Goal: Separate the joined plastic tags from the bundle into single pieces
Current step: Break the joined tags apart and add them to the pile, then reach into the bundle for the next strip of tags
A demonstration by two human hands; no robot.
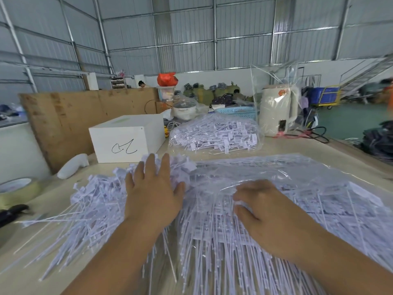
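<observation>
Centrally, left hand [152, 194] lies flat, fingers spread, on loose white plastic tags [93, 211]. Right hand [261, 207], fingers curled, pinches the clear-wrapped tag bundle [276, 182]. White box [125, 139] at 11 o'clock, bagged kettle [278, 109] at 1.

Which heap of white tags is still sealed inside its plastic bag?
The far heap beside the kettle, fully wrapped in clear plastic and untouched. The loose pile under the left hand has no bag; the right hand works the opened bundle.

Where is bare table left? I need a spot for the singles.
Bare table shows on the left, between the loose tag pile, the tape roll and the white box. Another strip runs behind the bundle, toward the kettle. Crowded: the middle, under both hands.
</observation>
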